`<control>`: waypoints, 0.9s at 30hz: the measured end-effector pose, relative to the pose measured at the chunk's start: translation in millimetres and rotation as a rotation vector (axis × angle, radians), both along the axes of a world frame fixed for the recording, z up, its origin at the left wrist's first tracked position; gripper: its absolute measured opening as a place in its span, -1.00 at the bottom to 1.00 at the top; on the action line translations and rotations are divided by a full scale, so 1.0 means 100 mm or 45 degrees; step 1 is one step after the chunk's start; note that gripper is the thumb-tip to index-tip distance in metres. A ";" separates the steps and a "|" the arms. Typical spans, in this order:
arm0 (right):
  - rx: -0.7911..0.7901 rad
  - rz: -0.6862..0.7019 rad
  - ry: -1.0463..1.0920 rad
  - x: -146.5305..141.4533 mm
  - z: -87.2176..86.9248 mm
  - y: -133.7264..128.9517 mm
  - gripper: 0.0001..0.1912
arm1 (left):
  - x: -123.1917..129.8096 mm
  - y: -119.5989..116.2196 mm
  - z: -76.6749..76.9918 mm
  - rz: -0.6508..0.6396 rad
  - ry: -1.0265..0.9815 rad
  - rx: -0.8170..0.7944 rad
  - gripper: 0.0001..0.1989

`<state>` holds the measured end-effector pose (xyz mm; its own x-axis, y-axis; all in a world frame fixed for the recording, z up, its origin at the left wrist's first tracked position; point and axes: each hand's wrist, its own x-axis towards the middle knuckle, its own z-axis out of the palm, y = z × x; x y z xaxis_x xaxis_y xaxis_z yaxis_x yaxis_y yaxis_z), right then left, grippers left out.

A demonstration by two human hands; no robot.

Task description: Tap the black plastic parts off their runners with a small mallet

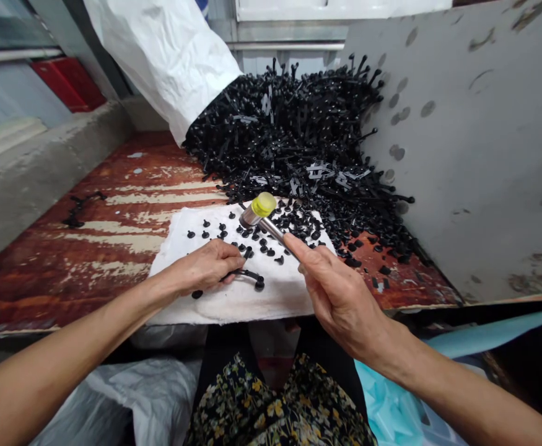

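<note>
**Strip (247, 275), black plastic, pinned on pad for hammering**

Lay on white pad (233, 297), near front middle, one end under left hand (205, 266), other end free and ending in round knob. Curved slightly; thin. Judged light, springy rather than stiff, likely to skid or flip if struck unsupported. Smooth moulded surface, so probably slippery under dry fingers. Best held as seen: flat under fingertips at one end, well back from knob, pressed down into pad.

Left hand: palm down, fingers curled over strip end, pressing rather than fully enclosing.

Right hand (340, 297): closed around metal shaft of mallet (262, 214), forefinger laid along shaft. Mallet head raised above pad, yellow cap uppermost, tilted toward pile. Judged small and light; soft cap suggested a gentle blow, unlikely to crack plastic.

Buttons (252, 238), black, small, scattered loose over pad's far half and spilling onto bench. Judged very light, prone to roll and bounce.

Pile (308, 136), large, of like black strips, tangled, heaped against grey board (475, 155) at right and spilling from white sack (168, 56) at rear.

Bench (89, 248), red, paint worn to pale streaks. One stray black piece at left, well apart from pad.

Plastic bags and floral cloth seen below bench edge.
</note>
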<state>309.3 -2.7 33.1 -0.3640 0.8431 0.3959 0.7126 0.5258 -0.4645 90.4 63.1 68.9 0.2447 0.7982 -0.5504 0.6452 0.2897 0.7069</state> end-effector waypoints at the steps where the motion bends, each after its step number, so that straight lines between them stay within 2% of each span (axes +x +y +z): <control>1: -0.009 -0.002 -0.067 0.00 0.01 0.00 -0.35 | -0.01 0.01 0.00 -0.009 -0.007 -0.002 -0.71; 4: -0.058 0.012 -0.204 0.00 0.03 0.00 -0.35 | -0.03 0.02 -0.02 -0.024 -0.041 -0.032 -0.70; 9: 0.089 -0.029 0.068 -0.01 0.06 0.00 -0.37 | -0.05 0.03 -0.06 -0.049 -0.055 -0.019 -0.69; 13: -0.062 0.035 -0.178 0.01 0.04 0.01 -0.34 | -0.06 0.04 -0.08 -0.052 -0.077 -0.026 -0.70; 18: 0.088 -0.040 0.099 0.00 0.05 -0.04 -0.35 | -0.07 0.06 -0.13 -0.057 -0.121 -0.048 -0.71; 22: -0.118 0.019 -0.058 0.00 0.03 -0.03 -0.38 | -0.06 0.03 -0.11 -0.042 -0.129 -0.040 -0.69; 24: -0.205 -0.018 0.125 0.02 0.04 -0.02 -0.47 | -0.10 0.00 -0.04 -0.019 -0.152 -0.038 -0.69; 27: -0.398 -0.156 0.616 0.04 0.04 -0.04 -0.58 | -0.32 0.02 0.14 0.103 -0.206 0.075 -0.69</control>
